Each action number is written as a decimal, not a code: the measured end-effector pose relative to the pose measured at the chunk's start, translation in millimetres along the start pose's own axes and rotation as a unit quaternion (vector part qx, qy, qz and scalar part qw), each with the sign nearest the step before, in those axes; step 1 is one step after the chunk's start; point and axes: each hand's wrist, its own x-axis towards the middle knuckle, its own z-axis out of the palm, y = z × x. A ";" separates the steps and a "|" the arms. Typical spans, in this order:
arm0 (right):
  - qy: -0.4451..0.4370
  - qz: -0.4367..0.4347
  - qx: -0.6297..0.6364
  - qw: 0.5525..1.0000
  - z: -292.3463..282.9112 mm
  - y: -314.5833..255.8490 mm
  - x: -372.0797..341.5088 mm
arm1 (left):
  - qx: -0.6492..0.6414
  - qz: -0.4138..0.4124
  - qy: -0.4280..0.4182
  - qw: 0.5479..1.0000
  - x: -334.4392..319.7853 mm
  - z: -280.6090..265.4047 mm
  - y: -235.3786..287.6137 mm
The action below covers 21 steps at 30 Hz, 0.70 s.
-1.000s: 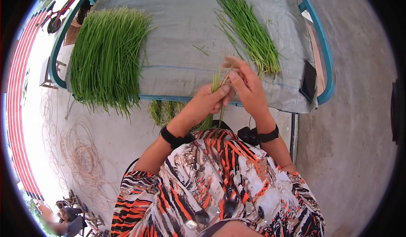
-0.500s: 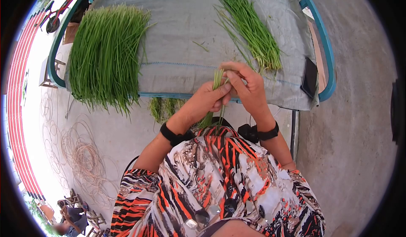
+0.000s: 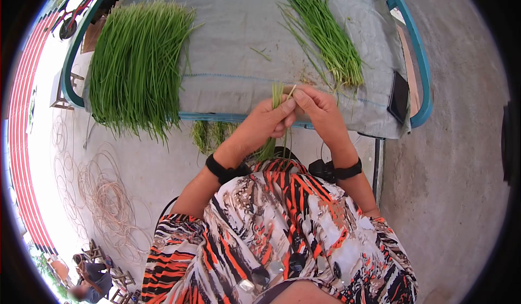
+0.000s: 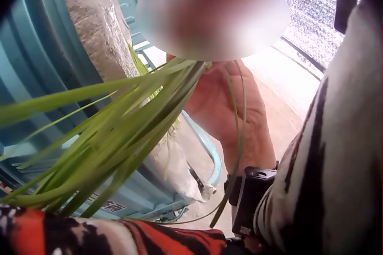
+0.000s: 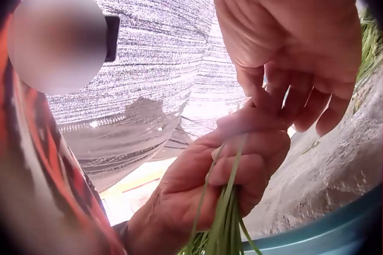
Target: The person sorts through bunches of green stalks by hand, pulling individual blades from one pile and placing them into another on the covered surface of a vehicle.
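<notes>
Where hands (image 3: 261, 125) (image 3: 324, 116) meet, stalks (image 3: 277, 94) seem pinched.

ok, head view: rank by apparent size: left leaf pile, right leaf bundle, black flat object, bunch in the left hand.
1. Left leaf pile
2. Right leaf bundle
Then black flat object and bunch, both smaller; not ranked, since the left hand hides part of the bunch.

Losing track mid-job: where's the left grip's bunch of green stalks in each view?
Head: bunch near centre, partly hidden by the left grip.
Left wrist: bunch fans across the left half.
Right wrist: bunch at bottom centre.
Shared landmark: right grip, visible in all three.
</notes>
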 end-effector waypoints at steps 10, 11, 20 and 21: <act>-0.058 0.045 -0.008 0.997 2.4 0.3 1.4 | 0.048 -0.022 -0.040 0.998 -1.7 -2.9 -3.3; -0.047 0.045 -0.007 0.998 3.4 1.1 1.2 | 0.046 -0.018 -0.032 0.998 -2.4 0.0 -1.9; 0.002 0.051 0.052 0.997 11.7 -2.4 -0.9 | 0.143 0.010 -0.019 0.990 -2.6 3.1 4.1; 0.007 0.053 0.066 0.996 12.1 -2.7 -1.0 | 0.164 0.018 -0.017 0.986 -2.2 4.6 5.2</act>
